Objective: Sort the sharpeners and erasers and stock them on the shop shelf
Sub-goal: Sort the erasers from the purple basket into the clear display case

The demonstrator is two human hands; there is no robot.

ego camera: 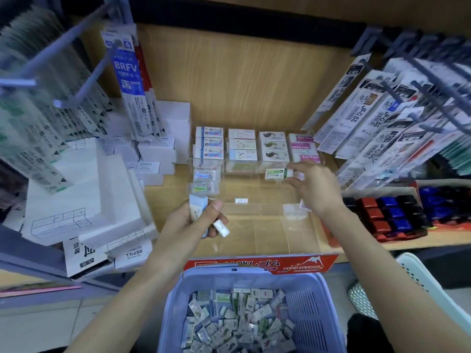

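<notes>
Head view: right hand grip is narrowed to a fingertip pinch on one end of a green-labelled eraser, held level at the third lane of the clear divided tray, directly in front of the packed rows at the tray's back. Left hand grip is curled round a small stack of erasers, one white piece jutting below the thumb, near the tray's left front corner. Tray stands on the wooden shelf. Blue basket below the shelf edge holds many loose wrapped erasers. White cartons are stacked at left.
</notes>
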